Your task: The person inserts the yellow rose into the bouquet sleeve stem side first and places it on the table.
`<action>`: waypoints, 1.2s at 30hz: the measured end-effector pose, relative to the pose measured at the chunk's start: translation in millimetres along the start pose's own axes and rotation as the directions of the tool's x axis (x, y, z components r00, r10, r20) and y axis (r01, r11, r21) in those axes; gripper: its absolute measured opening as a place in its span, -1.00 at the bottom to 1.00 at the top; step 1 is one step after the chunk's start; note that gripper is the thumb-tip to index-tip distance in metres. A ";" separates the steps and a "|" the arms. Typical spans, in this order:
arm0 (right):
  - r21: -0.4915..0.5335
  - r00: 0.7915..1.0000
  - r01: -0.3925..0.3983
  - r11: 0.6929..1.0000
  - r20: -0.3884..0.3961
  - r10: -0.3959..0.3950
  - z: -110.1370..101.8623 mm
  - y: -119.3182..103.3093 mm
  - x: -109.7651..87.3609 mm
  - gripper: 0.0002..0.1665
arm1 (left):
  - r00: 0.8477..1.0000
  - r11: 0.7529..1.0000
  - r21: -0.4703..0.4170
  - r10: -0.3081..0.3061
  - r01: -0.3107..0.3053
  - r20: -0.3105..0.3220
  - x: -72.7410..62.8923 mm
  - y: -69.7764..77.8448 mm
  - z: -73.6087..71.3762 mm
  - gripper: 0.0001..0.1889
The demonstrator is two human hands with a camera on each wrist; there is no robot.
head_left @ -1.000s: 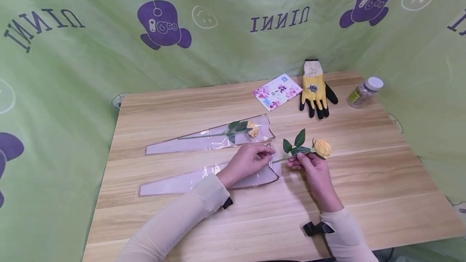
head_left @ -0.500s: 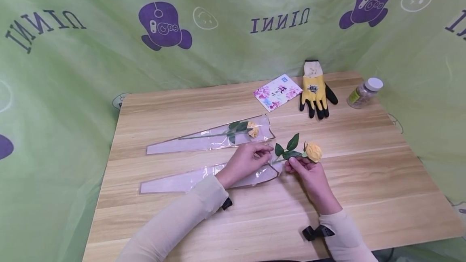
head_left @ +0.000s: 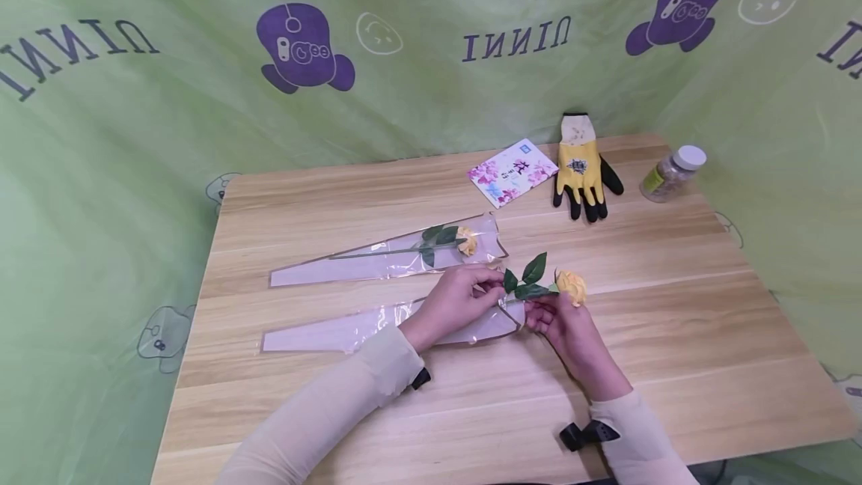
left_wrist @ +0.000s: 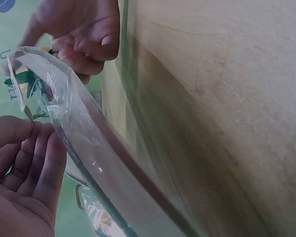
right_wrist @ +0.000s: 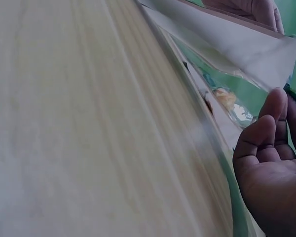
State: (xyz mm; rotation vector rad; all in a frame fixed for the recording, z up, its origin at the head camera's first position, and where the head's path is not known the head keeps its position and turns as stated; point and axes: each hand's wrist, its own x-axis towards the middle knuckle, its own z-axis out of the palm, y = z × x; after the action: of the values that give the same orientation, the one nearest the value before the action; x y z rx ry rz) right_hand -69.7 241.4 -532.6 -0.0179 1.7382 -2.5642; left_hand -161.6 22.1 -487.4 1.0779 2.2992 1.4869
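Observation:
My left hand [head_left: 461, 302] pinches the mouth edge of a clear plastic flower sleeve [head_left: 313, 334] with a brown border. In the left wrist view the sleeve [left_wrist: 103, 148] gapes at that end, fingertips right at its rim. My right hand [head_left: 572, 343] holds a yellow artificial rose [head_left: 571, 287] near the bloom. The rose's green leaves [head_left: 532, 279] are at the sleeve's mouth, its stem pointing left into it. In the right wrist view, curled right fingers [right_wrist: 259, 136] are beside the sleeve's raised white end [right_wrist: 246, 47].
Behind lies a second sleeve [head_left: 306, 275] with a yellow rose [head_left: 466, 241] inside. Farther back are a floral-printed packet [head_left: 513, 172], a yellow-black work glove [head_left: 581, 167] and a white-capped jar [head_left: 672, 174]. A green printed curtain [head_left: 417, 111] surrounds the wooden table [head_left: 727, 365].
My right hand has carried the rose leftward and slightly down, bringing its leaves up to the sleeve's mouth. The left hand stays almost in place at the edge.

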 end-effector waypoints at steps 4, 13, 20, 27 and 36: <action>0.144 0.989 0.011 0.989 0.145 -0.032 -8.2 -1.6 -1.4 0.07 | 1.000 1.000 0.014 -0.003 0.003 -0.010 -1.4 -1.5 -0.4 -0.76; 0.185 0.981 0.048 0.982 0.178 -0.081 -13.3 -7.3 0.0 -0.26 | 1.000 1.000 0.012 0.017 -0.017 -0.024 -2.3 -0.2 -1.3 -0.74; 0.062 0.995 0.001 0.998 0.101 -0.007 -12.4 -16.7 -1.1 -0.51 | 0.996 0.996 0.049 0.078 -0.076 -0.037 -1.6 2.6 -1.6 -0.75; -0.010 0.999 -0.040 0.999 -0.019 0.040 -13.4 -24.2 -3.2 -0.65 | 0.994 0.993 0.062 0.102 -0.100 -0.028 -1.6 5.0 0.1 -0.75; -0.128 0.998 -0.026 0.991 -0.056 0.019 -1.5 -19.7 4.0 -0.87 | 0.986 0.976 0.138 0.169 -0.166 -0.010 -1.5 7.9 3.5 -0.74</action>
State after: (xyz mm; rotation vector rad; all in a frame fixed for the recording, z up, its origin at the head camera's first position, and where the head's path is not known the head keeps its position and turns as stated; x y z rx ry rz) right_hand -74.2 249.9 -514.9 0.0672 1.9083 -2.4556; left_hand -155.0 25.3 -482.6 1.3287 2.4077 1.4208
